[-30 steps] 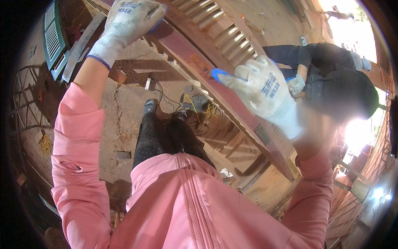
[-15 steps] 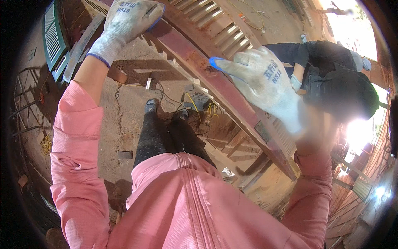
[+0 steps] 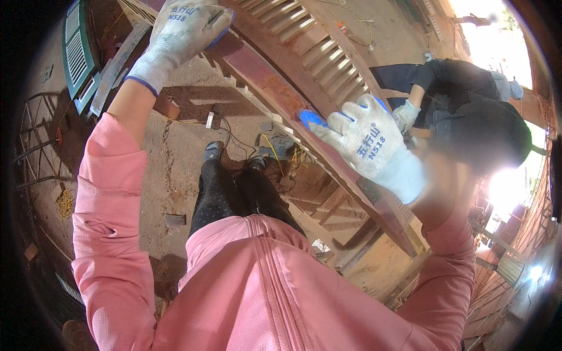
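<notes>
On the rusty red frame rail (image 3: 275, 93) that slants from upper left to lower right, both gloved hands rest. The right hand (image 3: 366, 143) lies palm down, its fingers (image 3: 313, 120) together and flat, blue tips touching the rail's near edge; I cannot tell whether they curl under it. The left hand (image 3: 184, 26) sits higher up the same rail, fingers folded over the edge, seemingly gripping it. Compared with a second ago, the right hand has slid a little up and left along the rail and lies flatter, while the left hand has stayed where it was. By my judgement the work is a repositioning of the grip on the slatted wooden panel (image 3: 310, 44) that the rail borders, which remains propped above the dirt floor (image 3: 175, 152). Beyond the panel a co-worker in dark clothes (image 3: 462, 88) bends over it, one gloved hand (image 3: 405, 114) near the slats.
</notes>
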A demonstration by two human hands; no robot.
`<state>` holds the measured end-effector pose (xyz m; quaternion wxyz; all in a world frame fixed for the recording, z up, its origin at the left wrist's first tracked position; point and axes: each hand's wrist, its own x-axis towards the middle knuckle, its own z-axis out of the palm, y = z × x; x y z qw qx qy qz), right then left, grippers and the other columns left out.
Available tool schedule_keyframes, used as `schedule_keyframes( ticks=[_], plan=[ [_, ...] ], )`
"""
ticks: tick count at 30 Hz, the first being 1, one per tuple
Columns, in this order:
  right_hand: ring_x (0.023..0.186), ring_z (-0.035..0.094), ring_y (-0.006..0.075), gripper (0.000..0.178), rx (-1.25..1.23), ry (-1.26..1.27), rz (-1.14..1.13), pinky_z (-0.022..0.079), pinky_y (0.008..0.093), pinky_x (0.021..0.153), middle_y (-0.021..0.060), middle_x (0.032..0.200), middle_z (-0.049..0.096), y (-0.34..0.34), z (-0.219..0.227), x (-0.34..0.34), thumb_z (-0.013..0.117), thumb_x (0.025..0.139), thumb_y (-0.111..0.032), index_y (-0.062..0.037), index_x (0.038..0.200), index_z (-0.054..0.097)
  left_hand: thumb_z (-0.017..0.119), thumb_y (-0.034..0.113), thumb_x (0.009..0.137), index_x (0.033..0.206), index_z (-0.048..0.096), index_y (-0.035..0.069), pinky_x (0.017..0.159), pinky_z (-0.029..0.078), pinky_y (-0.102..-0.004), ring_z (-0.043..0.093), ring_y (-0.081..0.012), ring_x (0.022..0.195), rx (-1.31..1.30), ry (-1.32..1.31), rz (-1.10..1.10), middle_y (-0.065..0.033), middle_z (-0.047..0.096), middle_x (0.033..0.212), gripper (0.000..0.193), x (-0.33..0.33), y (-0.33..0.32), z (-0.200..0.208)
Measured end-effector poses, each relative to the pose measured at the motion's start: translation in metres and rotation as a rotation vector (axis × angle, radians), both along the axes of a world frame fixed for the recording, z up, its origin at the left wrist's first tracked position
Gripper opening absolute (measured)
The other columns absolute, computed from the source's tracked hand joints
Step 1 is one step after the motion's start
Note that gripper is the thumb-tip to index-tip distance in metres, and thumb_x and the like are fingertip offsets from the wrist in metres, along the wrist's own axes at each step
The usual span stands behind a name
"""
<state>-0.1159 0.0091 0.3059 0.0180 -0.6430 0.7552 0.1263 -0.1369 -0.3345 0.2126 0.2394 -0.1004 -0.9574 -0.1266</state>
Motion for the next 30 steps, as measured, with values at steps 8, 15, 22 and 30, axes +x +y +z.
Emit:
schedule_keyframes(
  ticks=[8, 15, 22, 30],
  plan=[
    [0.076, 0.063, 0.0266, 0.041, -0.232, -0.251, -0.159, 0.048, 0.043, 0.073, 0.0047, 0.079, 0.06, 0.0, -0.001, -0.028, 0.063, 0.086, -0.013, -0.0203, 0.126, 0.069, 0.05, 0.038, 0.1, 0.1, 0.073, 0.011, 0.097, 0.044, -0.0463, 0.062, -0.0313, 0.104, -0.171, -0.182, 0.049, -0.0094, 0.071, 0.101, 0.035, -0.001, -0.013, -0.015],
    [0.083, 0.064, 0.0247, 0.039, -0.197, -0.093, -0.074, 0.049, 0.0415, 0.077, 0.0029, 0.084, 0.062, -0.033, -0.007, -0.037, 0.062, 0.087, -0.016, -0.0212, 0.125, 0.07, 0.064, 0.026, 0.085, 0.066, 0.069, 0.013, 0.088, 0.047, -0.0458, 0.066, -0.0279, 0.086, -0.037, -0.007, 0.005, -0.0061, 0.068, 0.074, 0.023, -0.001, -0.002, -0.001],
    [0.085, 0.064, 0.0232, 0.037, -0.114, -0.118, -0.055, 0.048, 0.0406, 0.076, 0.0024, 0.086, 0.063, -0.013, 0.008, -0.024, 0.062, 0.087, -0.016, -0.0196, 0.123, 0.071, 0.051, 0.039, 0.1, 0.101, 0.073, 0.011, 0.099, 0.044, -0.0468, 0.062, -0.0316, 0.105, -0.178, -0.253, 0.082, -0.0098, 0.071, 0.101, 0.036, 0.001, -0.01, -0.01],
    [0.096, 0.071, 0.0225, 0.035, -0.423, -1.008, -0.655, 0.053, 0.0336, 0.087, 0.0131, 0.11, 0.075, 0.009, 0.008, -0.024, 0.064, 0.1, -0.015, -0.0081, 0.133, 0.07, 0.051, 0.039, 0.101, 0.11, 0.075, 0.012, 0.108, 0.041, -0.0457, 0.061, -0.0304, 0.113, -0.164, -0.179, 0.095, -0.0088, 0.072, 0.114, 0.037, -0.001, -0.011, -0.021]
  ],
)
